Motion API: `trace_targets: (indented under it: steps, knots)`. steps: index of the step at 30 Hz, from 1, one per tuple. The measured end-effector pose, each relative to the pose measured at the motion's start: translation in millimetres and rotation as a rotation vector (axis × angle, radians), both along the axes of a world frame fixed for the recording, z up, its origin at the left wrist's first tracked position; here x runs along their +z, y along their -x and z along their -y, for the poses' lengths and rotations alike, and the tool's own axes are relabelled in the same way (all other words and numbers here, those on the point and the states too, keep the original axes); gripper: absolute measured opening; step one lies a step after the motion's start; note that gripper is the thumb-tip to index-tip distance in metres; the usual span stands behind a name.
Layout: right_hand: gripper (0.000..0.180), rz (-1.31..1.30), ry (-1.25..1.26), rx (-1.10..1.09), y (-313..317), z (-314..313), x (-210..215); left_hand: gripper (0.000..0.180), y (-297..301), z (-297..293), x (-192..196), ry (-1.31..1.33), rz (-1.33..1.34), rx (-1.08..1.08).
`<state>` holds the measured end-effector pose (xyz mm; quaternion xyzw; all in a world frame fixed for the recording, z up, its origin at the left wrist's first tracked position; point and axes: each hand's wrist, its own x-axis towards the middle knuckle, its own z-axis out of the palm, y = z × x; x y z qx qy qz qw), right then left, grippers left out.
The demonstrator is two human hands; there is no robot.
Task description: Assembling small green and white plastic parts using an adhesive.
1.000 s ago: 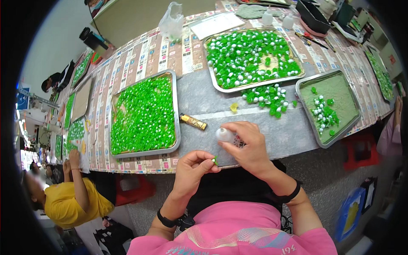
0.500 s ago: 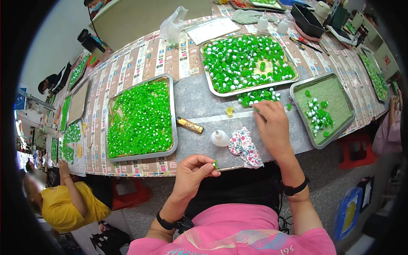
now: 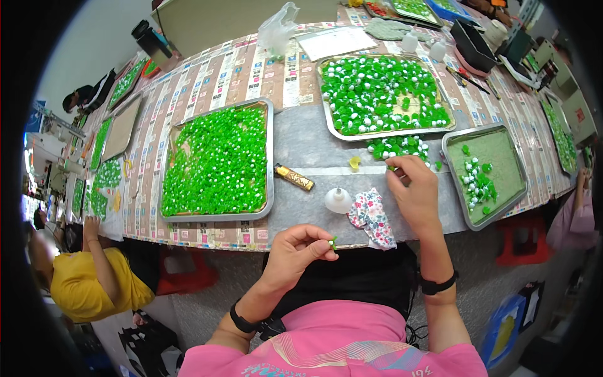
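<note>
Bottle (image 3: 338, 201) released, right hand (image 3: 416, 193) seemingly pinched a green bit (image 3: 390, 168) at the bottle's two o'clock; left hand (image 3: 293, 255) held a green-white piece (image 3: 333, 242).

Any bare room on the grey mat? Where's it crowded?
Biggest: grey mat between large left tray and upper tray, beyond the gold-and-black oblong item. Smaller: nearer than that item, left of the white bottle; a strip between right hand and right tray. Crowded: the upper tray's near edge, with loose green-and-white pieces; the bottle's right, with floral cloth.
</note>
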<state>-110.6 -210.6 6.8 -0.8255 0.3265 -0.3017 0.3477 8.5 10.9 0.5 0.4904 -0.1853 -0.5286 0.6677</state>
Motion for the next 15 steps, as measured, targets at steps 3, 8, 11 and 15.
trace_targets:
  steps: [3,8,11,15]
  knots:
    - [0.019,0.184,-0.282,0.104,11,-15,10,0.012,1,3,3,-0.003,-0.013,0.012]
    - [0.018,0.341,-0.82,0.26,26,-53,18,0.012,4,10,6,0.01,-0.055,0.035]
    - [0.019,0.381,-0.87,0.362,31,-70,17,0.014,6,11,5,0.021,-0.083,0.02]
    - [0.02,0.37,-0.837,0.372,33,-80,13,0.015,8,12,6,0.038,-0.098,-0.004]
